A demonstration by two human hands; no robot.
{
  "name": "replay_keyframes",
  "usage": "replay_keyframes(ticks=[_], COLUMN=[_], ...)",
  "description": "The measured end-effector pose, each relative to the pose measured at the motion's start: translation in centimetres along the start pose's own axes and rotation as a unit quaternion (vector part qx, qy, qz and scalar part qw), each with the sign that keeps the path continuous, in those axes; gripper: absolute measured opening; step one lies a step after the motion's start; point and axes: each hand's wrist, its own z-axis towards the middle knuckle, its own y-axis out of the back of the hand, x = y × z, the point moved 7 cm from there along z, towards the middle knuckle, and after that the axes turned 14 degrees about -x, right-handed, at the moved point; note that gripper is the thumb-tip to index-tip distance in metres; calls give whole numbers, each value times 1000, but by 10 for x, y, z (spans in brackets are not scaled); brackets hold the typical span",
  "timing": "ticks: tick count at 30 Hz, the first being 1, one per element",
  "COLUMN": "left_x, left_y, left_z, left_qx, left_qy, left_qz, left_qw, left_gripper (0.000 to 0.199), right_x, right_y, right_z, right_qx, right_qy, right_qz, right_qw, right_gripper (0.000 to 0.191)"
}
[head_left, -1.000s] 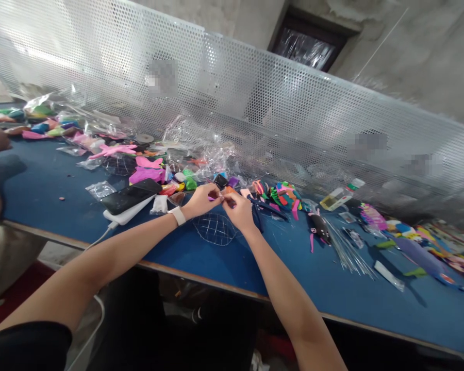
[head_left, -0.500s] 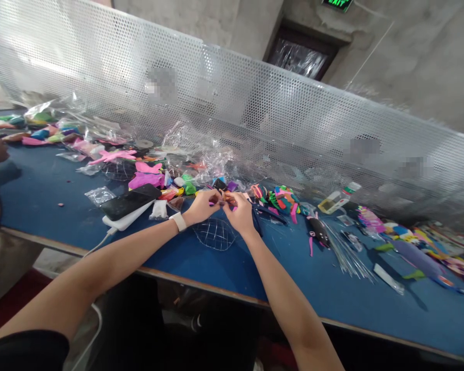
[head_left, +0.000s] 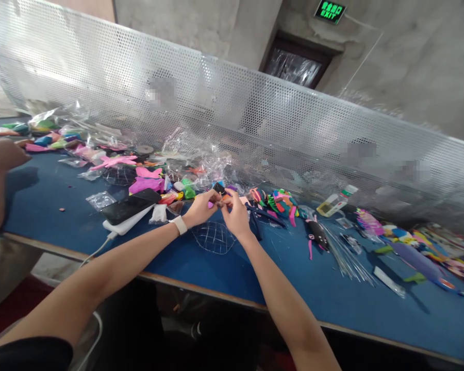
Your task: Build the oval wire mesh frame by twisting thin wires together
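My left hand and my right hand meet above the blue table, fingertips pinched together. Something small sits between them, too tiny and too covered by fingers to name. A pink-purple bit shows beside the left fingertips; whether it is held or lies behind, I cannot tell. Just below the hands a wire mesh frame, bent into a rounded net shape, rests on the table. Close behind the fingers is a small black object, partly covered.
A black phone lies on a white power bank with a cable. Clay packets and plastic wrap line the perforated metal screen. To the right are a bottle, thin wires and clay figures. Another person's hand is at far left.
My hands stay together, the fingers shifting slightly around the small piece. At far left the other person's hand reaches further in over the table. The view has tilted a little.
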Motion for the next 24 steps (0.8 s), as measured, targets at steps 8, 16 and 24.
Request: replay_keyframes(ticks=[8, 16, 24], left_x=[3, 12, 8], left_y=[1, 0, -2], left_z=[4, 6, 12], left_qx=[21, 62, 62], left_qy=[-29, -21, -7], left_qz=[0, -14, 2], left_qw=[999, 998, 998], left_gripper=[29, 20, 25], right_x=[1, -20, -17], right_y=[-2, -14, 2], right_z=[1, 1, 8], right_qx=[42, 128, 46], right_qy=[-10, -84, -103], right_qz=[75, 149, 122], right_qw=[996, 977, 986], right_gripper=[60, 55, 35])
